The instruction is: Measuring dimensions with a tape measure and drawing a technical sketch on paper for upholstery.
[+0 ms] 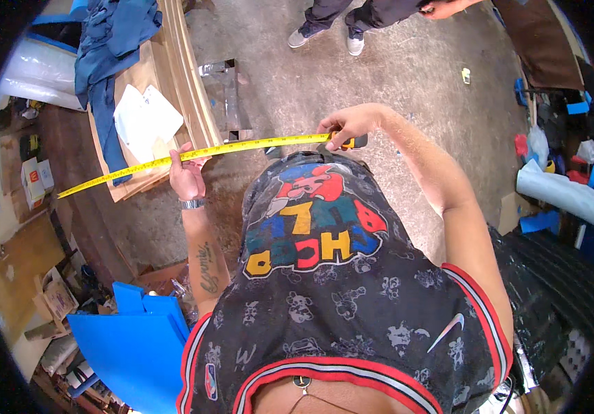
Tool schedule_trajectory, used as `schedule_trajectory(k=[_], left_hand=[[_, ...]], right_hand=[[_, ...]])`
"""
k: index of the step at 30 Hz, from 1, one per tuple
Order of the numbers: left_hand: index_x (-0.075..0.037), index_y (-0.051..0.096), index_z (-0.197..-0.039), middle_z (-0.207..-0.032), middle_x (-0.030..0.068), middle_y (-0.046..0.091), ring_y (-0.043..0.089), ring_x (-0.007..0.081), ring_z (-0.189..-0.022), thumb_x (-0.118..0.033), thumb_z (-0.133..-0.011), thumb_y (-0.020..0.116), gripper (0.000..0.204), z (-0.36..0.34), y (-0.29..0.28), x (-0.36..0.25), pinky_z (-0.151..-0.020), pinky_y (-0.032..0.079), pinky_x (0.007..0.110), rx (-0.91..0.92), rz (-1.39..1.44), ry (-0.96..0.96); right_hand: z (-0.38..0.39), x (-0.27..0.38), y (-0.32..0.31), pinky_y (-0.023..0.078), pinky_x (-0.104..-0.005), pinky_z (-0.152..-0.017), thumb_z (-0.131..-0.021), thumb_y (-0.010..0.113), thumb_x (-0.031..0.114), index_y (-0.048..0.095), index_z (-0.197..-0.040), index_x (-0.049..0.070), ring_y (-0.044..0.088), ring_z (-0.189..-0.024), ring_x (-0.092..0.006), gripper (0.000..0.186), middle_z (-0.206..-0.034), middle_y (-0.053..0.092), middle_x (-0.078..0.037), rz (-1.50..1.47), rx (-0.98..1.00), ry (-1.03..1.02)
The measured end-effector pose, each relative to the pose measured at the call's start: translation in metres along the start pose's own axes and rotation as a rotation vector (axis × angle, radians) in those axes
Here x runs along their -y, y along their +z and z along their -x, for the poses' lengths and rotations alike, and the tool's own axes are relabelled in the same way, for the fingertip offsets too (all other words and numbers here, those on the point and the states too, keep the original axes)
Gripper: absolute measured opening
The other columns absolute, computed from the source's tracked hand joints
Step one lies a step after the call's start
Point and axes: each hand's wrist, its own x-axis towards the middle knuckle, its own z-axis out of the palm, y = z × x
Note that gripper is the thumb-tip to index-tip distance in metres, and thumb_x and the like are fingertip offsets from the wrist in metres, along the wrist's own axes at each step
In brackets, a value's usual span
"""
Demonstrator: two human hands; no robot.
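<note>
A yellow tape measure (242, 145) is pulled out in front of me, its blade running from right to left. My right hand (355, 124) is closed around its dark case (358, 141), over the floor. Farther along, my left hand (186, 178) pinches the blade between thumb and fingers. Beyond that hand the free end of the blade sticks out to the left, past the stacked wooden boards (197, 90). White paper sheets (146, 121) lie on the boards just beyond my left hand.
Dark blue cloth (114, 48) drapes over the boards. Blue panels (128, 348) stand at lower left. A person in dark trousers (329, 12) stands on the concrete floor (269, 69) ahead. Rolls and bags, including a pale roll (562, 195), crowd the right side.
</note>
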Motion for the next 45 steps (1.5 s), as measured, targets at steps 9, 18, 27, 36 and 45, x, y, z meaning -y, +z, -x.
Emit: schedule_trajectory(k=[9, 18, 27, 36, 45], left_hand=[[0.003, 0.055, -0.097, -0.065, 0.0083, 0.055, 0.055, 0.0195, -0.061, -0.041, -0.094, 0.036, 0.048, 0.0, 0.004, 0.001, -0.065, 0.048, 0.037, -0.035, -0.026, 0.023], [0.004, 0.055, -0.094, -0.066, 0.0073, 0.053, 0.052, 0.0175, -0.059, -0.038, -0.095, 0.036, 0.046, 0.001, 0.005, 0.008, -0.062, 0.046, 0.033, -0.056, -0.024, 0.04], [0.005, 0.055, -0.092, -0.071, 0.0082, 0.055, 0.055, 0.0193, -0.06, -0.038, -0.095, 0.036, 0.047, 0.001, 0.008, 0.017, -0.06, 0.049, 0.033, -0.115, -0.042, -0.004], [0.006, 0.055, -0.092, -0.074, 0.0119, 0.057, 0.058, 0.0213, -0.061, -0.04, -0.094, 0.035, 0.05, 0.004, 0.017, 0.024, -0.06, 0.051, 0.033, -0.101, -0.077, 0.021], [0.005, 0.055, -0.091, -0.067, 0.011, 0.057, 0.058, 0.0201, -0.059, -0.042, -0.093, 0.037, 0.051, 0.0, 0.024, 0.026, -0.061, 0.051, 0.032, -0.097, -0.093, -0.009]], right_hand=[[-0.016, -0.002, 0.011, 0.044, -0.0246, -0.063, -0.084, 0.058, 0.029, 0.056, -0.099, 0.003, 0.053, -0.07, -0.0097, 0.03, -0.077, 0.058, -0.001, 0.037, -0.036, 0.066], [-0.042, 0.016, 0.028, 0.04, -0.0268, -0.051, -0.087, 0.049, 0.046, 0.057, -0.068, 0.005, 0.048, -0.052, -0.0118, 0.046, -0.057, 0.051, -0.001, 0.218, -0.143, 0.198], [-0.058, 0.008, 0.035, 0.043, -0.0338, -0.048, -0.083, 0.043, 0.06, 0.059, -0.061, 0.002, 0.052, -0.043, -0.0177, 0.064, -0.053, 0.054, -0.007, 0.314, -0.24, 0.176], [-0.059, 0.013, 0.035, 0.046, -0.0352, -0.049, -0.079, 0.041, 0.067, 0.058, -0.061, -0.006, 0.056, -0.048, -0.0233, 0.077, -0.053, 0.053, -0.013, 0.44, -0.296, 0.303], [-0.05, 0.024, 0.032, 0.045, -0.0386, -0.056, -0.078, 0.038, 0.07, 0.061, -0.068, -0.005, 0.056, -0.054, -0.0255, 0.079, -0.061, 0.057, -0.016, 0.388, -0.269, 0.407]])
